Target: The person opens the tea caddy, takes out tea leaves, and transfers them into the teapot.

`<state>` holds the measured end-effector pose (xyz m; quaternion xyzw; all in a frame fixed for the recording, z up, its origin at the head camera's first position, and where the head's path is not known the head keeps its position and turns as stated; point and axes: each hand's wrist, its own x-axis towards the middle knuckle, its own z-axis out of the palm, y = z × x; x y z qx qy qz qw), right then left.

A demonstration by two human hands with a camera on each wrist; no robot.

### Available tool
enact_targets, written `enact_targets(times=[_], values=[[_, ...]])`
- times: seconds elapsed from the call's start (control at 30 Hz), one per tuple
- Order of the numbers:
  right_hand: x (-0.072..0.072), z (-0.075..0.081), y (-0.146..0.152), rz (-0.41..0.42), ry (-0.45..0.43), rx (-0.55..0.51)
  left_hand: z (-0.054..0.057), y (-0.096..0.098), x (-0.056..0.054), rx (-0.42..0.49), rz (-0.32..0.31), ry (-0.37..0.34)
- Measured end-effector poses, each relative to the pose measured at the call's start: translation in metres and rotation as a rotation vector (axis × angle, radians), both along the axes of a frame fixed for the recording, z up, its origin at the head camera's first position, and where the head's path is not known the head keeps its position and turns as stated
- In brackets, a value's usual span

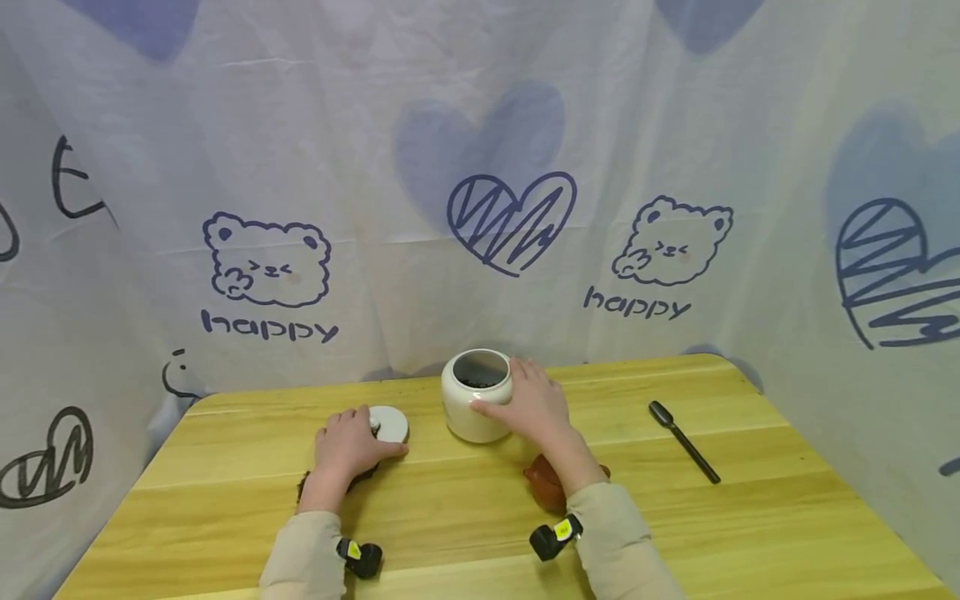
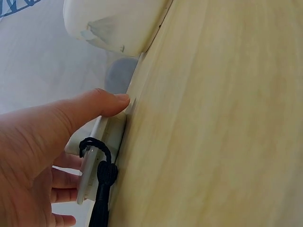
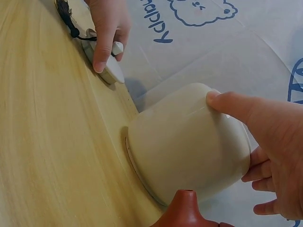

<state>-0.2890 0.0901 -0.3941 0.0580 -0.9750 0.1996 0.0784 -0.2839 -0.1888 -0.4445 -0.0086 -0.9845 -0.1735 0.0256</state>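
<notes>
A white ceramic jar (image 1: 465,408) stands upright near the table's back edge, with dark contents visible inside its open mouth. My right hand (image 1: 536,402) grips it from the right, thumb on the near side and fingers round the far side. To the jar's left, the round white lid (image 1: 392,425) lies on the table. My left hand (image 1: 348,446) holds this lid by its rim, the thumb on the near edge and the fingers beyond the knob (image 3: 117,48). A black tassel (image 2: 105,175) hangs from the knob's cord, partly hidden by the left hand in the head view.
Beneath my right forearm sits a reddish-brown clay teapot (image 1: 546,487), partly covered; its spout (image 3: 184,203) points up close to the jar. A black scoop (image 1: 684,442) lies on the wooden table (image 1: 450,533) at right. White printed cloth (image 1: 375,167) encloses the back and sides.
</notes>
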Motion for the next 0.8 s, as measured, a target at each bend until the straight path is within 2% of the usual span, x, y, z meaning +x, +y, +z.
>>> enact_targets(times=[0.23, 0.47, 0.8], values=[[0.0, 0.0, 0.001, -0.005, 0.0, 0.005, 0.002, -0.001, -0.001, -0.021, 0.004, 0.042], [-0.002, -0.002, 0.002, 0.002, -0.003, 0.006, 0.009, -0.001, -0.002, -0.003, 0.006, 0.103], [-0.003, -0.001, 0.002, 0.007, 0.019, 0.003, 0.032, 0.005, -0.001, 0.037, -0.027, 0.162]])
